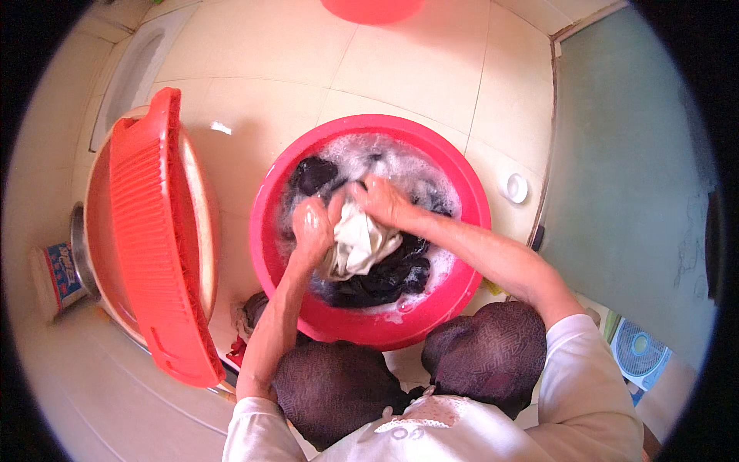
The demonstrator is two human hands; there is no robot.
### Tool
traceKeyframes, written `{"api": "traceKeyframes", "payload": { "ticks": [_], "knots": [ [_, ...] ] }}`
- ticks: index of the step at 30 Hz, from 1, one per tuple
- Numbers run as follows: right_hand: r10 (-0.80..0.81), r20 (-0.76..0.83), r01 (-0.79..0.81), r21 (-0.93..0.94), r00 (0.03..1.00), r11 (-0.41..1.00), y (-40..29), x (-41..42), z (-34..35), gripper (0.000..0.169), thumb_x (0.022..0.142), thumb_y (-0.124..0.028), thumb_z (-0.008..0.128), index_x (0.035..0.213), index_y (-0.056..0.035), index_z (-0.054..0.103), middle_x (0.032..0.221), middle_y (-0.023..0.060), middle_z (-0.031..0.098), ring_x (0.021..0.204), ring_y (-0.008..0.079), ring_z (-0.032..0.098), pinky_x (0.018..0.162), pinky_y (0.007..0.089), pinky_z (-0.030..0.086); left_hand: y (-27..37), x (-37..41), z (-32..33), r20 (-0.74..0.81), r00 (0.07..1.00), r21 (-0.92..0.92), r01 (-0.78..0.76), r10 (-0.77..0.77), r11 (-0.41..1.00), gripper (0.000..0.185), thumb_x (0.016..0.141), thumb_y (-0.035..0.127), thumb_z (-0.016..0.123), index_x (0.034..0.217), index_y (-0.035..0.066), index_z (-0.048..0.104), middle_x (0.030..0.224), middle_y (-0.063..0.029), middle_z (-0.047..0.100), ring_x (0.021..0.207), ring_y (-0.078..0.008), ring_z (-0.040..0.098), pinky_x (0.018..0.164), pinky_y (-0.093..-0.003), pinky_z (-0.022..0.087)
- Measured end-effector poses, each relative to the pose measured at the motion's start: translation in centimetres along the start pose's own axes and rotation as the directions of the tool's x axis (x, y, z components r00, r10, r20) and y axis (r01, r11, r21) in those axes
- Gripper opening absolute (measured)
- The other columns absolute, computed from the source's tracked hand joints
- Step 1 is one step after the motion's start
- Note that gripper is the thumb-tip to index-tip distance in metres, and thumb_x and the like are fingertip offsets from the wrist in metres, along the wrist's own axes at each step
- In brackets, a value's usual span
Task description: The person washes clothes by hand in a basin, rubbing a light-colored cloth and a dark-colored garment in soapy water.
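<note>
A large pink plastic basin [265,190] stands on the floor before my knees. It holds foamy water [441,263] and soaked black garments [398,277]. Bunched above the dark fabric, near the middle of the basin, is a wet white cloth [364,237]. My left hand [313,226] grips it from the left side. My right hand [378,199], fingers curled, holds its upper part. Both hands are close together, slightly blurred and wet with suds, and the fingertips are partly hidden. Another dark clump [316,174] pokes out of the foam beyond my left hand.
On the left, a red plastic washboard [144,225] lies across a round basin [202,242]. A detergent bag [62,277] stands behind it. Rightward are a small white round object [515,188], a frosted door panel [623,173] and a fan [638,349]. Another red vessel [372,8] is ahead.
</note>
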State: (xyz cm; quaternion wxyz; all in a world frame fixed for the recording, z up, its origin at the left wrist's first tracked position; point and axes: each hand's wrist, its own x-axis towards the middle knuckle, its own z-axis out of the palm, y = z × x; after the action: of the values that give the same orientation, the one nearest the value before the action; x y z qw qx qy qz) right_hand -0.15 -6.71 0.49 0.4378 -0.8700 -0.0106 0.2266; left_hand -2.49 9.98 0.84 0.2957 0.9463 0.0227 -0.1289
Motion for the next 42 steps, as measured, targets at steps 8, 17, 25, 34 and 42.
{"api": "traceKeyframes", "payload": {
  "ticks": [8, 17, 25, 34, 42],
  "knots": [
    [-0.302, -0.264, 0.344, 0.128, 0.916, 0.93, -5.8, -4.5, -4.1, 0.033, 0.086, -0.036, 0.055, 0.086, -0.0036, 0.063, 0.077, 0.0174, 0.062, 0.076, 0.0338, 0.061, 0.065, 0.0389, 0.046, 5.1, -2.7, -7.0, -0.253, 0.961, -0.422, -0.21, 0.108, 0.882, 0.023, 0.079, 0.019, 0.065, 0.078, -0.004, 0.06, 0.064, -0.0166, 0.058, 0.058, -0.0271, 0.058, 0.058, -0.0364, 0.045],
    [-0.464, -0.166, 0.367, -0.411, 0.87, 0.835, -1.0, -9.3, -3.7, 0.057, 0.077, -0.05, 0.063, 0.118, -0.0119, 0.056, 0.126, 0.0196, 0.043, 0.116, 0.0368, 0.042, 0.092, 0.0493, 0.035, 0.8, -7.0, -6.4, -0.026, 0.925, -0.143, -0.38, 0.38, 0.914, 0.089, 0.067, 0.056, 0.07, 0.138, 0.014, 0.037, 0.147, -0.0204, 0.021, 0.134, -0.0429, 0.019, 0.107, -0.0544, 0.02],
    [-0.049, -0.043, 0.033, -0.301, 0.998, 0.953, 0.0, -4.5, -0.7, 0.062, 0.082, -0.038, 0.06, 0.134, -0.0137, 0.036, 0.111, 0.0234, 0.052, 0.098, 0.0437, 0.053, 0.076, 0.0515, 0.044, -0.2, -2.1, 0.3, -0.087, 0.975, 0.046, -0.2, 0.204, 0.979, 0.063, 0.077, 0.035, 0.069, 0.128, 0.01, 0.043, 0.13, -0.0258, 0.037, 0.117, -0.0471, 0.037, 0.095, -0.0538, 0.033],
    [-0.06, -0.217, 0.061, -0.003, 0.974, 0.998, 1.7, 2.1, -1.5, 0.034, 0.071, -0.013, 0.057, 0.101, 0.0003, 0.058, 0.096, 0.0225, 0.062, 0.097, 0.0394, 0.058, 0.081, 0.0432, 0.046, -0.8, 1.7, 0.6, -0.201, 0.968, -0.504, -0.231, 0.147, 0.832, 0.037, 0.075, 0.015, 0.069, 0.107, 0.002, 0.053, 0.092, -0.0155, 0.063, 0.09, -0.0311, 0.061, 0.08, -0.0374, 0.047],
    [-0.613, -0.166, 0.601, -0.121, 0.773, 0.79, -7.5, -9.1, -5.4, 0.031, 0.065, -0.003, 0.063, 0.096, -0.0083, 0.06, 0.086, 0.0101, 0.054, 0.079, 0.0292, 0.059, 0.067, 0.0382, 0.048, 2.3, -5.6, -10.9, 0.152, 0.97, -0.733, -0.019, 0.191, 0.68, 0.08, 0.07, 0.044, 0.071, 0.136, 0.01, 0.041, 0.122, -0.0206, 0.048, 0.116, -0.0287, 0.046, 0.1, -0.039, 0.035]
  ]
}}
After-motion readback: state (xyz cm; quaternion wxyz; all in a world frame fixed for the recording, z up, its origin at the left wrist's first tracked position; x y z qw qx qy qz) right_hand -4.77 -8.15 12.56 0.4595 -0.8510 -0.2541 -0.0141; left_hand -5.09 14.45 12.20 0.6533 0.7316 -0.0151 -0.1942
